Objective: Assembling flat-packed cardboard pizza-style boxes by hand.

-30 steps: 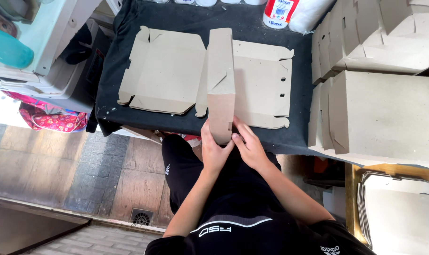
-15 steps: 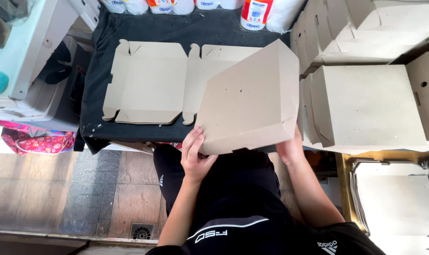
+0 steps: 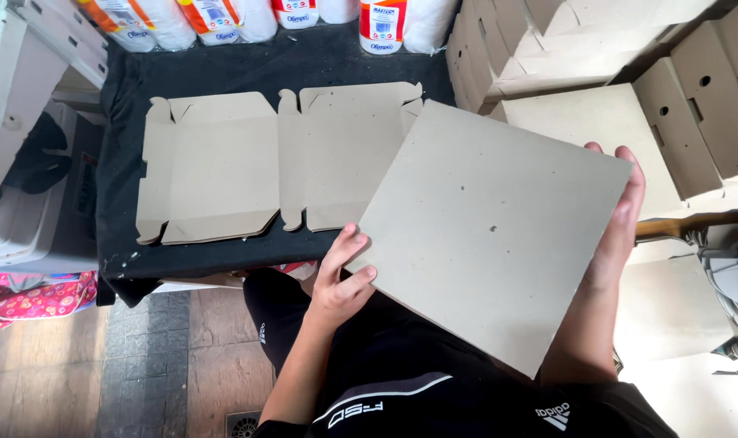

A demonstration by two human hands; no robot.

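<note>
I hold a folded, closed grey cardboard box [image 3: 486, 231] tilted over my lap, its flat square face toward me. My left hand [image 3: 342, 280] grips its lower left edge, fingers spread on the face. Its right edge rests in my right hand [image 3: 620, 215], whose fingertips curl over the top corner. A flat, unfolded cardboard box blank [image 3: 279, 162] lies on the black cloth-covered table [image 3: 125, 259] just beyond the box.
Stacks of folded cardboard boxes [image 3: 693, 105] fill the right side. Several white rolls with orange and red labels [image 3: 247, 16] line the table's far edge. A grey bin [image 3: 12, 203] and a pink patterned bag [image 3: 36, 296] sit at the left. Tiled floor lies below.
The box went from standing on edge on the table to closed and lifted toward my right; both hands shifted to grip its opposite edges. The camera view moved closer.
</note>
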